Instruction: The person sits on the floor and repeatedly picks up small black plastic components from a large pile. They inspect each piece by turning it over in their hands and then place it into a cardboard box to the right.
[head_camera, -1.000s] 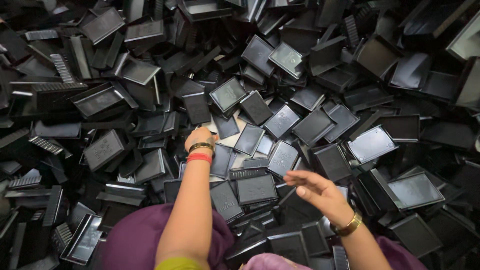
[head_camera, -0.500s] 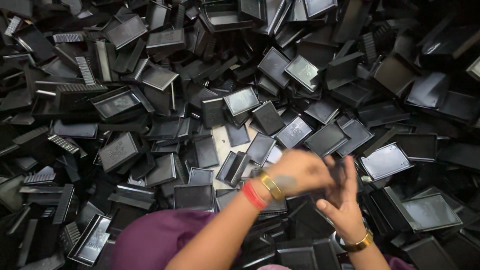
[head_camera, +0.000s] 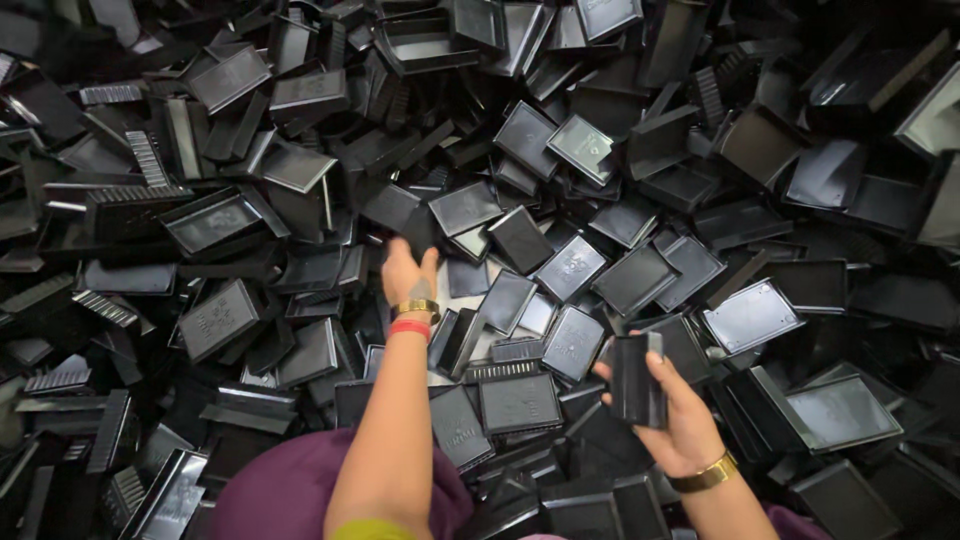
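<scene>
The right hand (head_camera: 680, 415) holds a small stack of black trays (head_camera: 638, 378) upright, its grip clamped around them, just beside the purple garment (head_camera: 290, 490). Farther from the garment, the left hand (head_camera: 408, 272) reaches into the tray heap (head_camera: 220, 220), fingers closing on a loose tray (head_camera: 418, 230).

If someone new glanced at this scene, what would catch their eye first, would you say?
A sprawling heap of black plastic trays fills the whole view, tipped at every angle. In the middle, the left hand reaches into the pile and touches one tray. The right hand, lower right, holds a small stack of trays upright.
</scene>
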